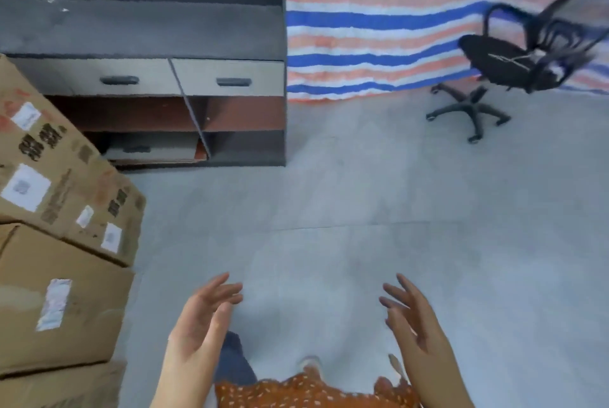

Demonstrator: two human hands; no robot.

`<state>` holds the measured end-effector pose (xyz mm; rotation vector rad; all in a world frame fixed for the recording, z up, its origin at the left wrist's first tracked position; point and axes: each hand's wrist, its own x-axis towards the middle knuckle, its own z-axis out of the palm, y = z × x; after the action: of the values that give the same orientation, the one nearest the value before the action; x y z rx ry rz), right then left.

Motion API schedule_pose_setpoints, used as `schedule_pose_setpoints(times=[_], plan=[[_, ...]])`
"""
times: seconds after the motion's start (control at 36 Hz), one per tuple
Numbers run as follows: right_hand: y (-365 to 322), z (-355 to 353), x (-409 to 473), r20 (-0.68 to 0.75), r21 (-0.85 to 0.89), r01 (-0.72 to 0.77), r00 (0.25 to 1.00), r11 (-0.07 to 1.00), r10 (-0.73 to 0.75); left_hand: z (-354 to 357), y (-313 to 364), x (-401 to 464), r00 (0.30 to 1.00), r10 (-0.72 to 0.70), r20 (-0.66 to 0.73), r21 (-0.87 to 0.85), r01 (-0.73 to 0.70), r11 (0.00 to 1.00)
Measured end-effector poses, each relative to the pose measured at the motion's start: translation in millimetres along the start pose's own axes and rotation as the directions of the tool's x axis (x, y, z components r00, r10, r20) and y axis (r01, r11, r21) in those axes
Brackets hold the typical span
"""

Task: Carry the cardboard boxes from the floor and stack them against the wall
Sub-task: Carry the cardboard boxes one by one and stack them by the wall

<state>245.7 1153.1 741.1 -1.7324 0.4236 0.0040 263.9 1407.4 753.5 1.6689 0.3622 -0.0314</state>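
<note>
While both hands hang free: I have nothing in my grasp at this moment.

Left hand: my left hand (204, 315) is held out low in front of me, palm turned inward, fingers (224, 289) loosely spread and a little bent, pinching nothing.

Right hand: my right hand (415, 318) mirrors it, fingers (395, 292) apart and relaxed, touching nothing.

Boxes: the cardboard boxes (59, 292) sit at the near left, stacked; the upper box (66, 183) lies skewed on top, its corner jutting right, with white labels and dark print on its faces. Whether a wall stands behind them I cannot tell; it is out of view.

Floor: the grey floor (362, 193) between my hands and the far side shows no box in this view, so I judge the next one lies outside it.

Surroundings: a dark shelf unit (164, 78) with two drawers stands far left, a striped tarpaulin (379, 28) hangs along the far side, and a black office chair (514, 68) is far right.

Handling: I judge the boxes stiff enough to carry by their walls but liable to buckle at taped seams; weight is unknown, so I would test before lifting.

Hold: palms flat on two opposite side faces, low down, fingers hooked under the bottom edges.

Risk: smooth cardboard may slide between bare palms, and the skewed upper box could shift if knocked.
</note>
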Motion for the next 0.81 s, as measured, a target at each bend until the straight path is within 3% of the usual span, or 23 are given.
schedule_pose_setpoints(times=[0.14,0.31,0.47,0.61,0.81], plan=[[24,-64,-40,-0.28,0.075,-0.052,0.957,0.996,0.071,63,3,0,0.972,0.028,0.234,0.055,-0.042,0.998],[45,-92,-71,-0.557,0.202,-0.095,0.808,0.975,0.194,117,18,12,0.877,0.044,0.479,0.118,-0.114,0.986],[54,-112,-79,-0.709,0.266,-0.141,0.642,0.954,0.292,178,38,38,0.783,0.021,0.622,0.16,-0.153,0.975],[44,-122,-55,-0.846,0.308,-0.021,0.452,0.951,0.284,238,56,67,0.706,0.052,0.706,0.119,-0.19,0.974],[32,-146,-16,-0.923,0.273,0.035,0.291,0.961,0.251,324,82,104,0.574,0.141,0.806,0.027,-0.275,0.961]])
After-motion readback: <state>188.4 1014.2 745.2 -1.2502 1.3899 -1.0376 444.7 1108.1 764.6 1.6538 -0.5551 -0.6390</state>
